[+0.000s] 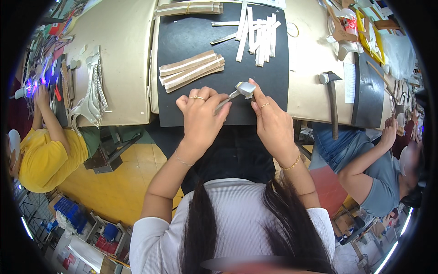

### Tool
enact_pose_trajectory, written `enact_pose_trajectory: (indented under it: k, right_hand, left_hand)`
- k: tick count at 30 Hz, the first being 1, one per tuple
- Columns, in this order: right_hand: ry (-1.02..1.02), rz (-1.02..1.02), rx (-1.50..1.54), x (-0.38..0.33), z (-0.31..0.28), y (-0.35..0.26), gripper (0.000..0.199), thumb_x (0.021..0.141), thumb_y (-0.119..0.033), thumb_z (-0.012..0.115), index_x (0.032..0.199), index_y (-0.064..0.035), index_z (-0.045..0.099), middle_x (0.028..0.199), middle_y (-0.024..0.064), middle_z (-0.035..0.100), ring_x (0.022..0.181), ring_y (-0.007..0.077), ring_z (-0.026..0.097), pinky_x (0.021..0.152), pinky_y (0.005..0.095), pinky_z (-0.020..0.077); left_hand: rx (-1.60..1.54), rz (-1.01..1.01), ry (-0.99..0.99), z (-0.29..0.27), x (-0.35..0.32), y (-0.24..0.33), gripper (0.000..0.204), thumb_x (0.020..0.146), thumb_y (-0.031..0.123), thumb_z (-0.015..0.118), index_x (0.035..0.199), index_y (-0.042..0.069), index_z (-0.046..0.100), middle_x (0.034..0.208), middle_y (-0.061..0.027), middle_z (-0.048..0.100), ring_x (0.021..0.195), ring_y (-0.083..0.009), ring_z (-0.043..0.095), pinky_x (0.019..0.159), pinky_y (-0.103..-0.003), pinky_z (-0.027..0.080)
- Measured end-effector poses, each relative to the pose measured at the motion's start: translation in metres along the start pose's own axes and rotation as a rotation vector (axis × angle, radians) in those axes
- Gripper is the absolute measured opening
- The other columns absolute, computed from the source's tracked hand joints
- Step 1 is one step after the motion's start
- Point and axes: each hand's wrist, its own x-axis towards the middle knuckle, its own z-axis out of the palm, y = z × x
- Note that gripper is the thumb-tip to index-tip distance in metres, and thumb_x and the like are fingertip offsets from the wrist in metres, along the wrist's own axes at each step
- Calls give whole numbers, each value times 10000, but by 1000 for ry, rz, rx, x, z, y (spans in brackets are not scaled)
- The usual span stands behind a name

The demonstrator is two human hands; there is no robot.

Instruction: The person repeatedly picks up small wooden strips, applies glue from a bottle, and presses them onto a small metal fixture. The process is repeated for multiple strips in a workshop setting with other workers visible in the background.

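Note:
Between my two hands, above the near part of a black mat (182, 43), is a silver-grey piece (245, 88) with a narrow strip-like part and a wider, folded-looking end. Its exact kind cannot be made out. My left hand (203, 109) is closed round the narrow part, thumb and fingers pressed together. At the wide end, the index finger of my right hand (273, 121) touches the edge, with the thumb just below it. Beyond my left hand lies a stack of brown strips with white stripes (191, 71). Loose whitish strips (259, 41) are scattered farther off, crossing one another.
A banded bundle of brown strips (189, 8) lies at the mat's far edge. A hammer (332, 91) rests on the right-hand table. Silver straps (93, 86) lie on the left table. Co-workers sit on both sides, one in a yellow shirt (45, 157), one in grey-blue (383, 182).

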Motion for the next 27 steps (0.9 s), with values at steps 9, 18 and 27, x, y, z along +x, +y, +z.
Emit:
enact_pose_trajectory:
  k: [9, 18, 27]
  right_hand:
    - [-18, -7, -38, 2, -5, -4, 543, 1020, -184, 604, 1548, -199, 478, 815, 105, 620, 636, 301, 660, 557, 404, 530]
    - [157, -151, 128, -5, -11, -19, 648, 948, -83, 670, 1558, -149, 464, 796, 102, 572, 624, 293, 622, 555, 405, 503]
    - [145, -110, 109, -8, -9, -22, 529, 1014, -183, 605, 1532, -200, 496, 792, 91, 597, 604, 300, 646, 528, 410, 520]
  left_hand:
    - [-1, 100, 90, 0, -1, -8, 92, 777, 159, 829, 839, 134, 767, 841, 52, 627, 823, -158, 555, 816, -381, 287]
    - [23, 138, 138, 7, 1, -7, 126, 753, 135, 809, 767, 136, 683, 816, 37, 599, 805, -184, 549, 790, -411, 308]
    - [61, 151, 110, 5, -1, -7, 119, 763, 141, 825, 822, 136, 721, 830, 43, 606, 824, -171, 560, 801, -396, 301]
